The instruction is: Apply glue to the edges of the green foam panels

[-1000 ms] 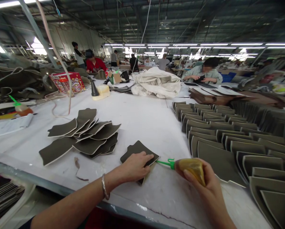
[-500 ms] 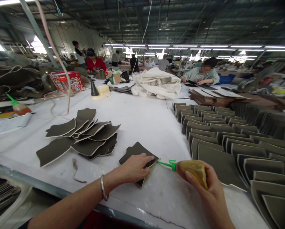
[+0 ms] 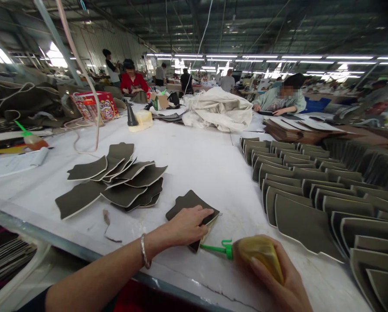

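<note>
My left hand (image 3: 189,224) lies flat on a dark olive, shaped panel (image 3: 187,200), fingers stretched toward its right corner. Part of the panel is hidden beneath that hand. In my right hand (image 3: 289,273) is a squeeze bottle (image 3: 257,255) of yellowish liquid, gripped around its body and tilted on its side. Its thin green nozzle (image 3: 215,248) points left, with the tip at the panel's lower right edge. To the left is a loose pile of similar panels (image 3: 125,195).
Rows of overlapping panels (image 3: 307,216) cover the table's right side. A whitish cloth bundle (image 3: 218,108), a black cone (image 3: 131,116) and a red patterned box (image 3: 105,105) stand farther back. Another green-tipped bottle (image 3: 34,141) lies at left. A co-worker (image 3: 283,97) works across the table.
My right hand has brought the bottle down and toward me, its nozzle tip passing from the panel's right corner to its lower end. The left hand keeps its place on the panel.
</note>
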`<state>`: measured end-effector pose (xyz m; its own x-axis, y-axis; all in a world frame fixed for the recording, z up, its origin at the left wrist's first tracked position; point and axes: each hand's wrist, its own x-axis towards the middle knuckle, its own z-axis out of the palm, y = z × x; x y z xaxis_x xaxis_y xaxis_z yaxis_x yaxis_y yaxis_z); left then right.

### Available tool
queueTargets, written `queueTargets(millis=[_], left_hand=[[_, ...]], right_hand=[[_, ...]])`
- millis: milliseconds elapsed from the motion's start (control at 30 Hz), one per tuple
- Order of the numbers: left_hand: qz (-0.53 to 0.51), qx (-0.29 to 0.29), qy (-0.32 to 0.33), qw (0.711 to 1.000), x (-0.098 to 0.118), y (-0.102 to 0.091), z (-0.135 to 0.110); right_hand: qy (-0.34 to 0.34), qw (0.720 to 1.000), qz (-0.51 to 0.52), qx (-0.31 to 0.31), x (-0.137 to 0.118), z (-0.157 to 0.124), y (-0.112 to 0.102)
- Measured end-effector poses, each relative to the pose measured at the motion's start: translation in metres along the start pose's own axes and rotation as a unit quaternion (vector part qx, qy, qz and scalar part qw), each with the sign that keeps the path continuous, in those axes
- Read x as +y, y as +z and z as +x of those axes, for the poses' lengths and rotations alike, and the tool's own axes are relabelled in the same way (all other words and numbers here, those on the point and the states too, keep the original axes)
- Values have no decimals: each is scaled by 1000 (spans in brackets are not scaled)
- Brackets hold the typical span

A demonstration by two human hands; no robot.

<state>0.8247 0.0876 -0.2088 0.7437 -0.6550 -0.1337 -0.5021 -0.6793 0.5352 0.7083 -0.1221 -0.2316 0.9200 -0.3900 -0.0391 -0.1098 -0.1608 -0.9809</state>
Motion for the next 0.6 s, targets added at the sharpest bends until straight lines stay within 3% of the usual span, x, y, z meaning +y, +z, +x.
queueTargets(millis=[233,400,600], left_hand=[[-11,9,-6,1000,-1,2,1],[-9,12,-8,1000,0,3,1],[-11,7,-13,1000,1,3,1]], right_hand=[[2,1000,0,21,1,-3,1],[10,1000,13,-26,1,-7,2],[-19,998,-16,53,-1,2,-1]])
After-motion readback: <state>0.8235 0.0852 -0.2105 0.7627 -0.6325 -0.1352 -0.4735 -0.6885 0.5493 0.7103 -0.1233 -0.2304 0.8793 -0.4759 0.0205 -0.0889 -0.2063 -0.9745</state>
